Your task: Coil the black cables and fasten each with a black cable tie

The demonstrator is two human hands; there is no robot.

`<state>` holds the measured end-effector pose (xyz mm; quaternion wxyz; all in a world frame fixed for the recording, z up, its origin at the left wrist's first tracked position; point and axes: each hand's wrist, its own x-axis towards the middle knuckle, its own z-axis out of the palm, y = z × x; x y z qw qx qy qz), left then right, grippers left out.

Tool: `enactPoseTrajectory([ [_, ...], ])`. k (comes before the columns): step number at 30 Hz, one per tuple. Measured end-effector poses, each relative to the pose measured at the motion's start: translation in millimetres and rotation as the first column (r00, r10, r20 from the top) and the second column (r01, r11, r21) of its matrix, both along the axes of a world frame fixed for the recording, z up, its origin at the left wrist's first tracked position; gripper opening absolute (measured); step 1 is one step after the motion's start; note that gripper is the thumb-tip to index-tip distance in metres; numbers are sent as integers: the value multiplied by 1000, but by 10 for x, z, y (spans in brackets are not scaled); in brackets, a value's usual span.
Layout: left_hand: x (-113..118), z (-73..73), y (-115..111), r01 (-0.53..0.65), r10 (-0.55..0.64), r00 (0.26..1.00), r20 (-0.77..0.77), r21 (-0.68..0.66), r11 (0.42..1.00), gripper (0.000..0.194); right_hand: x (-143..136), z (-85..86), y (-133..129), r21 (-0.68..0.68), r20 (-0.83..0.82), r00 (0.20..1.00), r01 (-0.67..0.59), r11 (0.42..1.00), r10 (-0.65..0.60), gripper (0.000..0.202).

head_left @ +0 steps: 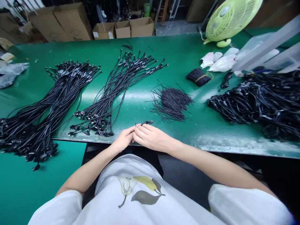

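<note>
At the table's front edge my left hand [124, 137] and my right hand [150, 136] meet, both closed around a black cable [148, 122]. Only its connector end and a short stretch show above my fingers; the rest is hidden in my grip. Just beyond my right hand lies a loose heap of thin black twist ties [174, 103]. To the left of my hands a bunch of black cables [110, 93] is spread out straight, connectors at both ends. A bigger bundle of straight cables [63, 90] lies farther left, partly over the edge.
Folded cables [257, 103] are piled at the right. A banded black bundle [198, 77] lies behind the twist ties. Near the back right stand a green fan [231, 20] and white rolls [222, 62]. Cardboard boxes [142, 27] line the far side; a plastic bag [11, 75] lies far left.
</note>
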<state>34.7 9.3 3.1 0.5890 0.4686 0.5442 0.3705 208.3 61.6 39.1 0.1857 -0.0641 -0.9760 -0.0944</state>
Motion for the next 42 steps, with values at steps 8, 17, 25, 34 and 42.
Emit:
enactPoseTrajectory([
  [8,-43,78,-49,-40,61,981,183,-117,992,27,-87,150,-17,78,152,988,-31,996,19,35],
  [17,53,-6,-126,-13,84,951,297,-233,972,22,-131,32,-167,266,345,938,-103,958,5,33],
  [25,107,89,35,-302,323,931,172,-136,944,56,-350,-26,89,-263,275,874,468,844,-400,21],
  [34,-192,222,15,-136,223,965,-139,462,877,68,-358,-167,178,-917,17,858,218,333,-514,27],
  [42,-176,84,87,-147,156,961,228,-54,988,81,-345,-142,-55,-540,-117,925,246,805,-362,27],
])
